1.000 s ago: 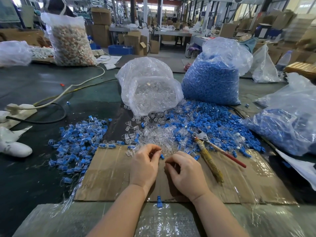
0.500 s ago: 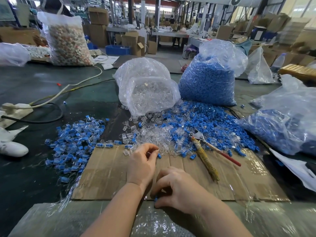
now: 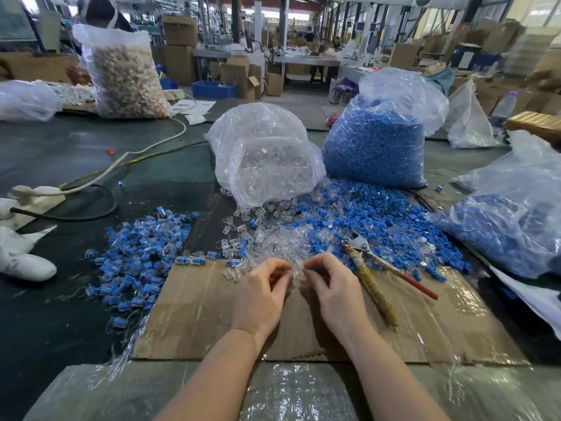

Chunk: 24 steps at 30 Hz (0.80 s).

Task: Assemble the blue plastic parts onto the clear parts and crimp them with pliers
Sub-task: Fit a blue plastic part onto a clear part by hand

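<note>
I'm judging the job far from done: a finished pile (image 3: 136, 256) is lying left, while loose blue parts (image 3: 379, 220) and clear parts (image 3: 273, 238) are covering the surface (image 3: 76, 165). My left hand (image 3: 261, 291) and right hand (image 3: 335, 288) are curling together, seemingly pinching something small; what, I can't tell. Pliers (image 3: 368, 275) are lying unused just right.
</note>
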Available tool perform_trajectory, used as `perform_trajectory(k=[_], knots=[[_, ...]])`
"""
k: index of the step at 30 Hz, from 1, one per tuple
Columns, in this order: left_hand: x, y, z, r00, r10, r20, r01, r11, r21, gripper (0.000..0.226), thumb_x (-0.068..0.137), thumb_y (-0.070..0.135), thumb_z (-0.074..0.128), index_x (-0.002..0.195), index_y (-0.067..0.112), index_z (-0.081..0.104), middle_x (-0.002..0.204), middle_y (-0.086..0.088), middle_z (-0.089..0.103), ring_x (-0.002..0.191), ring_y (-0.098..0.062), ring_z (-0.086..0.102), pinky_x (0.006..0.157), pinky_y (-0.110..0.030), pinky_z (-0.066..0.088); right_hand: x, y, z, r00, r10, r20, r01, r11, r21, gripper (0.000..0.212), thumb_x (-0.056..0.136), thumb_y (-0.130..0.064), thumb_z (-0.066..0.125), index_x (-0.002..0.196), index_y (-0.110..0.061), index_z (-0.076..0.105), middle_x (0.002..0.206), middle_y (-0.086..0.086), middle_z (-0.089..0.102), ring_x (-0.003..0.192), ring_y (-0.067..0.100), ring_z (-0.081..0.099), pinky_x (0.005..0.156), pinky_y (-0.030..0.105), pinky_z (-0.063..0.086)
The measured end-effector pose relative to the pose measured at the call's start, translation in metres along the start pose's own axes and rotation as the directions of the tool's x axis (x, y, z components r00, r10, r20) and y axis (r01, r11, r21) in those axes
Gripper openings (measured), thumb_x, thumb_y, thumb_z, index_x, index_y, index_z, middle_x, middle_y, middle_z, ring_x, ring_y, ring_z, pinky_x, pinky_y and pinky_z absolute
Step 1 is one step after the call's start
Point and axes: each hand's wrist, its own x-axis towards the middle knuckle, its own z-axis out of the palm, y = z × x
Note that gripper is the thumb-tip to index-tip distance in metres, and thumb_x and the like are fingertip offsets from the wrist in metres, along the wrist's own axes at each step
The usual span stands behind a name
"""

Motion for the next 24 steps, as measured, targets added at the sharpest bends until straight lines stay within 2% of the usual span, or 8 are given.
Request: perform_trajectory(k=[4, 7, 9, 11, 13, 15, 20, 24], knots=[[0.001, -0.002, 0.000, 0.999, 0.011, 0.030, -0.012, 0.999, 0.033, 0.017, 0.086, 0.012, 0.063, 0.092, 0.028, 0.066, 0.083, 0.015, 0.064, 0.077, 0.008, 0.058, 0.069, -0.002, 0.042, -0.003, 0.008, 0.004, 0.982, -0.104, -0.157, 0.094, 0.993, -0.066, 0.011, 0.083, -0.007, 0.067, 0.081, -0.017, 0.065, 0.089, -0.005, 0.056, 0.089, 0.011, 0.050, 0.080, 0.018, 0.039], [0.001, -0.002, 0.000, 0.999, 0.001, 0.045, -0.002, 0.999, 0.034, 0.018, 0.087, 0.013, 0.063, 0.095, 0.028, 0.065, 0.081, 0.017, 0.062, 0.074, 0.008, 0.057, 0.068, -0.002, 0.042, -0.004, 0.010, 0.004, 0.975, -0.086, -0.203, 0.096, 0.995, 0.035, 0.022, 0.079, -0.002, 0.070, 0.076, -0.022, 0.063, 0.080, -0.008, 0.059, 0.078, 0.005, 0.055, 0.072, 0.015, 0.043], [0.001, -0.001, 0.000, 0.998, -0.019, 0.059, 0.018, 1.000, 0.005, 0.021, 0.086, 0.012, 0.064, 0.091, 0.032, 0.060, 0.077, 0.018, 0.062, 0.073, 0.009, 0.058, 0.067, -0.003, 0.042, -0.004, 0.011, 0.005, 0.977, -0.061, -0.204, 0.080, 0.993, 0.084, 0.027, 0.079, -0.002, 0.070, 0.073, -0.027, 0.061, 0.071, -0.008, 0.063, 0.070, 0.003, 0.058, 0.068, 0.016, 0.046], [0.001, -0.001, 0.001, 0.997, -0.038, 0.068, 0.038, 0.999, -0.004, 0.023, 0.086, 0.012, 0.064, 0.084, 0.034, 0.058, 0.076, 0.017, 0.063, 0.072, 0.005, 0.059, 0.067, -0.004, 0.043, -0.004, 0.012, 0.006, 0.981, -0.013, -0.195, 0.040, 0.990, 0.135, 0.029, 0.080, -0.002, 0.069, 0.071, -0.029, 0.060, 0.067, -0.007, 0.065, 0.067, 0.005, 0.060, 0.069, 0.025, 0.051], [0.002, -0.002, 0.001, 0.997, -0.044, 0.070, 0.043, 0.999, 0.014, 0.025, 0.086, 0.013, 0.063, 0.079, 0.036, 0.056, 0.074, 0.015, 0.063, 0.071, 0.004, 0.058, 0.065, -0.004, 0.041, -0.004, 0.013, 0.006, 0.985, 0.032, -0.170, 0.001, 0.982, 0.187, 0.023, 0.081, -0.004, 0.069, 0.072, -0.024, 0.063, 0.069, -0.003, 0.067, 0.070, 0.014, 0.064, 0.071, 0.039, 0.054], [0.003, -0.002, 0.001, 0.996, -0.050, 0.068, 0.048, 0.998, 0.031, 0.024, 0.087, 0.015, 0.062, 0.075, 0.035, 0.054, 0.071, 0.013, 0.063, 0.069, 0.005, 0.057, 0.063, -0.004, 0.040, -0.004, 0.013, 0.005, 0.986, 0.049, -0.157, -0.015, 0.978, 0.206, 0.017, 0.080, -0.004, 0.069, 0.074, -0.019, 0.065, 0.070, -0.001, 0.068, 0.070, 0.019, 0.064, 0.072, 0.044, 0.054], [0.002, -0.002, 0.001, 0.992, -0.073, 0.103, 0.074, 0.997, -0.013, 0.020, 0.088, 0.013, 0.060, 0.077, 0.029, 0.056, 0.072, 0.008, 0.068, 0.070, 0.001, 0.062, 0.067, -0.012, 0.047, -0.004, 0.011, 0.007, 0.992, 0.050, -0.119, -0.030, 0.985, 0.171, 0.013, 0.079, -0.010, 0.072, 0.072, -0.019, 0.065, 0.065, -0.003, 0.066, 0.065, 0.012, 0.063, 0.067, 0.034, 0.053], [0.001, 0.000, 0.000, 0.986, -0.100, 0.131, 0.111, 0.991, -0.075, 0.021, 0.088, 0.010, 0.060, 0.080, 0.029, 0.057, 0.075, 0.007, 0.068, 0.074, -0.005, 0.065, 0.072, -0.019, 0.051, -0.006, 0.014, 0.008, 0.992, 0.006, -0.123, -0.005, 1.000, 0.008, 0.015, 0.082, -0.019, 0.070, 0.073, -0.025, 0.060, 0.067, -0.010, 0.063, 0.068, 0.005, 0.058, 0.068, 0.027, 0.048]])
